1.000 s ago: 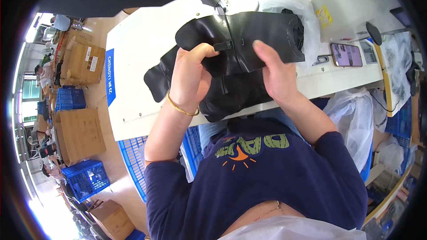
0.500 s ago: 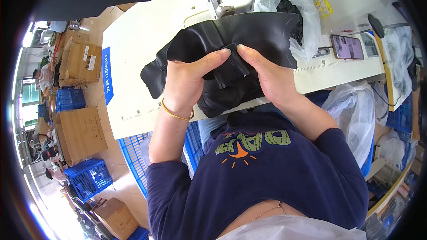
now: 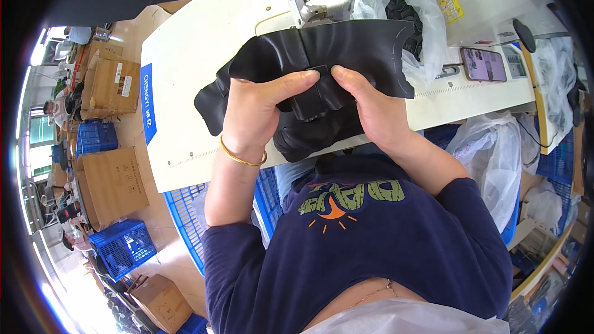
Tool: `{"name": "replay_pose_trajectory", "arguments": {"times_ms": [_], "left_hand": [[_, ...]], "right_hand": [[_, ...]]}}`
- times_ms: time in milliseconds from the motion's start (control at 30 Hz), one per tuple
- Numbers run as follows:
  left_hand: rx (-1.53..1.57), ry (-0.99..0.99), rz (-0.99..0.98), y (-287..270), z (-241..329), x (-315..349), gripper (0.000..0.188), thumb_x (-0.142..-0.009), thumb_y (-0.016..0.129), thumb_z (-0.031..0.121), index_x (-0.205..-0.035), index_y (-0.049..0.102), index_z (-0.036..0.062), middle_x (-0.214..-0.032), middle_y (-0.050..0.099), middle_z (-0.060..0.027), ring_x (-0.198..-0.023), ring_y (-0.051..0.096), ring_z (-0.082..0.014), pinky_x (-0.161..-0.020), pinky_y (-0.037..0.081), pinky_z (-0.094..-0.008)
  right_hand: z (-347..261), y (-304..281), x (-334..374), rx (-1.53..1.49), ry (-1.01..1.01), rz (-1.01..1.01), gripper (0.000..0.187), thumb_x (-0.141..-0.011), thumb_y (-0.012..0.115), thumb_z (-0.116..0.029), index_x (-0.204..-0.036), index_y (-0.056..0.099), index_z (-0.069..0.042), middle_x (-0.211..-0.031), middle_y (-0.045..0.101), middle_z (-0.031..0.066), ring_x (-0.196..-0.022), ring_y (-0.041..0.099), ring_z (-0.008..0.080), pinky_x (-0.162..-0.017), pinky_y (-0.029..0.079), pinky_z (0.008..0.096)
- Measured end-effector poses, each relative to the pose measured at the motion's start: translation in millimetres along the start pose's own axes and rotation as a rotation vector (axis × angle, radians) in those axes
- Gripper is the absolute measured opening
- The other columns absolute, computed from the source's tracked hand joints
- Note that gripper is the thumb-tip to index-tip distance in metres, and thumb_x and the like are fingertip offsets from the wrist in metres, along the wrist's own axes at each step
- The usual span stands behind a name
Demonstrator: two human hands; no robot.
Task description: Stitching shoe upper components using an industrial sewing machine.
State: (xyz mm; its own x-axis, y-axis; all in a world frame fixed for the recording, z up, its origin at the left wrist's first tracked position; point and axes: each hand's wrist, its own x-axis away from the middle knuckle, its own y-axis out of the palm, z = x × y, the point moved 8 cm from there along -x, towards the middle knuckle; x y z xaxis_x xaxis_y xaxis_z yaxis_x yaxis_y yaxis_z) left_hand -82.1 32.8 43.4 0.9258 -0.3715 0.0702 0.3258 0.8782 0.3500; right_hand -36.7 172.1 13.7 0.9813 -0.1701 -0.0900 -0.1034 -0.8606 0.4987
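Observation:
Both my hands grip a black leather-like piece (image 3: 356, 43) with a seam running down its middle. My left hand (image 3: 257, 105) is closed on its left part, the thumb pressing beside a small folded tab at the seam. My right hand (image 3: 377, 108) pinches it just right of that tab, and the two thumb tips nearly meet. The fingers under the material are hidden. More black folds hang below, over the table's near edge. Right behind the piece stands a sewing machine (image 3: 309, 9), its needle area partly covered.
A white plastic bag (image 3: 433, 9) with black pieces stands behind my right hand. Beyond it a phone (image 3: 484, 65) lies on the white table (image 3: 185, 93). Blue crates (image 3: 185, 216) sit below the near edge. Cardboard boxes (image 3: 114, 179) stand on the floor at left.
The tab at the seam now lies flatter between my thumbs, and the thumbs have parted slightly. The black piece has shifted a little toward me.

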Motion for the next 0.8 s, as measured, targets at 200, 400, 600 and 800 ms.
{"name": "replay_pose_trajectory", "arguments": {"times_ms": [200,400,600,800], "left_hand": [[-0.015,0.022,0.012,1.5,1.0,0.7,0.031,-0.072,0.066,-0.013,-0.101,0.062,-0.0028,-0.091,0.068,-0.0109,-0.081,0.067,-0.0172,-0.076,0.055,-0.0276],[0.11,-0.003,0.074,-2.6,-2.6,-1.4,0.027,-0.075,0.065,-0.011,-0.1,0.063,-0.0012,-0.09,0.067,-0.008,-0.08,0.065,-0.0142,-0.075,0.053,-0.0259],[0.005,0.103,0.029,3.1,6.0,5.3,0.024,-0.077,0.065,-0.009,-0.099,0.064,-0.0015,-0.092,0.067,-0.0069,-0.081,0.064,-0.0132,-0.075,0.051,-0.0253],[-0.174,0.163,0.06,3.5,10.1,8.2,0.026,-0.074,0.069,-0.007,-0.099,0.064,-0.0031,-0.092,0.068,-0.0076,-0.081,0.064,-0.0124,-0.074,0.052,-0.0248]], "right_hand": [[-5.5,5.9,-1.0,0.006,0.006,-0.015,0.022,-0.086,0.065,-0.008,-0.105,0.061,0.001,-0.097,0.065,0.0049,-0.087,0.061,0.0095,-0.079,0.05,0.0231],[-11.2,6.5,-5.6,0.027,-0.04,-0.024,0.02,-0.085,0.066,-0.006,-0.103,0.063,0.003,-0.095,0.067,0.0059,-0.082,0.062,0.0092,-0.075,0.051,0.0236],[-10.9,7.2,-3.1,0.015,-0.024,-0.016,0.018,-0.085,0.065,-0.005,-0.101,0.064,0.004,-0.093,0.067,0.0063,-0.082,0.063,0.0091,-0.074,0.051,0.0235],[-11.8,6.1,-2.0,0.057,-0.018,-0.039,0.02,-0.085,0.065,-0.005,-0.103,0.063,0.003,-0.095,0.066,0.0056,-0.083,0.062,0.0084,-0.075,0.051,0.0234]]}}
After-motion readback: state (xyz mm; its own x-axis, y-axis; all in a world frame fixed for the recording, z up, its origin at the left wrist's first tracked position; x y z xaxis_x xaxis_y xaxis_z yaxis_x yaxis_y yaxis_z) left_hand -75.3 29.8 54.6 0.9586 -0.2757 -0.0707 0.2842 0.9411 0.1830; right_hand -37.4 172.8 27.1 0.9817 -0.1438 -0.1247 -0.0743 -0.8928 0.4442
